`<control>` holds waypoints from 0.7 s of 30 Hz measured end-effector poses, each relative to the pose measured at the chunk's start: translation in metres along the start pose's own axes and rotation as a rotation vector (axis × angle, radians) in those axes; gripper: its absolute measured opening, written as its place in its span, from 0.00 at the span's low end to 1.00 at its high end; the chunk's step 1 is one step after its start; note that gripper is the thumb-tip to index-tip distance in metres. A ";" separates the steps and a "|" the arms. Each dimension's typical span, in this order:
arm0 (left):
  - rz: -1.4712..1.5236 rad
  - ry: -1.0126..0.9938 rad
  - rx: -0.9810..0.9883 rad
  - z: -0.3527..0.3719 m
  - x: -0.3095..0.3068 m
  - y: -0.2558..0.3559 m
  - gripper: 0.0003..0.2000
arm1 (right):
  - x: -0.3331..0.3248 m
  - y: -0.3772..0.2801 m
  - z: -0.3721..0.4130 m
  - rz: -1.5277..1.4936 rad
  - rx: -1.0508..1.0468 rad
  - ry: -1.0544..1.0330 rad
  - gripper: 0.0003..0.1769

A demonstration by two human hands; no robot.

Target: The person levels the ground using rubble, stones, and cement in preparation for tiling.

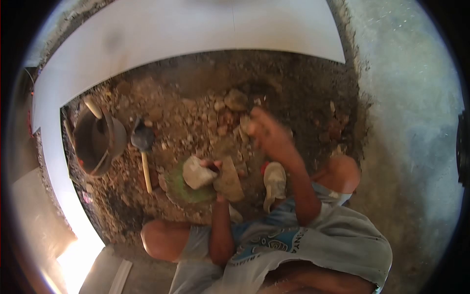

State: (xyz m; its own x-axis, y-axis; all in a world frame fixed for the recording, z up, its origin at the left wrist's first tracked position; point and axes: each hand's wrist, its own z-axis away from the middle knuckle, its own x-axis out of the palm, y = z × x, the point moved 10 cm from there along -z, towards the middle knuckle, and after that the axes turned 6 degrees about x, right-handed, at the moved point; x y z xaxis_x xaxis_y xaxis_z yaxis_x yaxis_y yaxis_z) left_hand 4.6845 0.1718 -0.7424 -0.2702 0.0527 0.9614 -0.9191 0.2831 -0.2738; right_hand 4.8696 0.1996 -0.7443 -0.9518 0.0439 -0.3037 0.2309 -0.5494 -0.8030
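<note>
Fingers of my left hand (pixel 215 165) curl at the upper right edge of a pale, chunky stone (pixel 197 175). A flat tan slab-like piece (pixel 229 182) covers much of that hand between fingertips and wrist. Under the pale stone lies a green patch (pixel 182 190) on the rubble. My right hand (pixel 270 133) is stretched forward over the broken stones, blurred by motion. Its fingertips are close to a light stone fragment (pixel 245 125), and a larger rounded rock (pixel 236 99) sits just beyond; I cannot tell whether this hand holds anything.
A dark bucket (pixel 115 139) with a wooden handle (pixel 93 107) sticking out stands at left. Beside it lies a hammer (pixel 143 139) with a pale handle. White boards (pixel 196 29) border the rubble ahead and left; a concrete floor (pixel 406 147) runs along the right. My shoe (pixel 275 183) rests nearby.
</note>
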 end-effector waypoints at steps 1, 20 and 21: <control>0.019 -0.003 -0.001 -0.004 0.005 0.001 0.26 | -0.020 0.014 -0.009 0.026 0.198 0.109 0.39; 0.144 0.098 -0.023 0.010 0.023 0.004 0.27 | 0.052 0.122 -0.149 0.686 0.114 0.490 0.45; 0.132 0.102 -0.032 0.011 0.022 0.002 0.27 | 0.050 0.120 -0.148 0.714 0.050 0.511 0.43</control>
State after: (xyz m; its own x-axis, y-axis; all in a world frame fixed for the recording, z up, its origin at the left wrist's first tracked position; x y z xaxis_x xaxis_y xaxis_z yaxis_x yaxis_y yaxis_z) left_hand 4.6732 0.1630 -0.7223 -0.3559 0.1882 0.9154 -0.8677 0.2972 -0.3985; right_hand 4.8798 0.2594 -0.9312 -0.3737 0.0374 -0.9268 0.7157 -0.6240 -0.3137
